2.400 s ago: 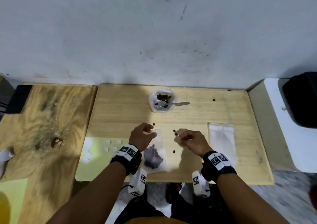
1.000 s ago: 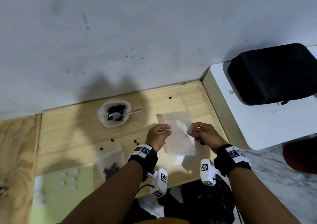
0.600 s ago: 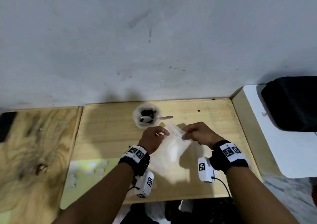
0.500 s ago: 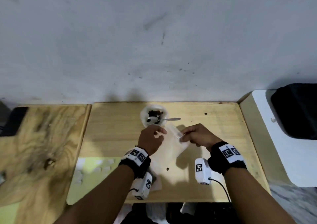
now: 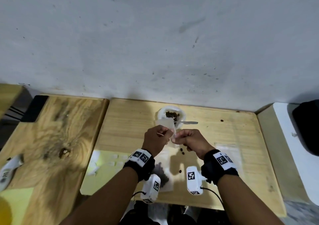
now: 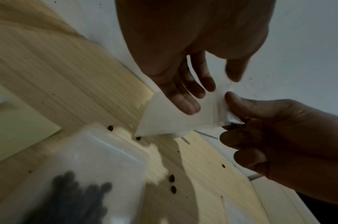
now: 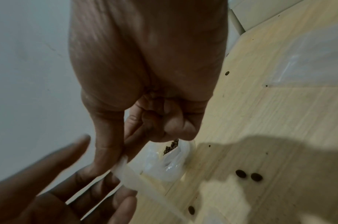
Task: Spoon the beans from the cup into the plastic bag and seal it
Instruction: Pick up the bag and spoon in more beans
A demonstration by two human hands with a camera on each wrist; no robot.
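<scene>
Holding an empty plastic bag [image 5: 170,130] up near the centre of the head view, just below the cup [image 5: 171,117], the left hand [image 5: 156,139] and the right hand [image 5: 189,141] work at its mouth: the right hand pinches one top corner between thumb and forefinger, while the left hand's fingers [image 6: 185,98] lie nearly straight against the bag's flat side, thumb apart, so whether it truly pinches is not clear. The bag looks thin, limp and nearly weightless; it will likely sag and its two film layers may cling together, so the best hold is at the stiffer zip strip along the top, one lip in each hand. The film looks slick, so a firm fingertip pinch suits it better than a palm grip. The cup, at upper centre of the head view, holds the beans [image 5: 172,114] with the spoon [image 5: 187,122] resting across its rim. A filled bag [image 5: 163,174] lies at lower centre on the table [image 5: 131,121], with loose beans [image 5: 182,151] scattered beside it
</scene>
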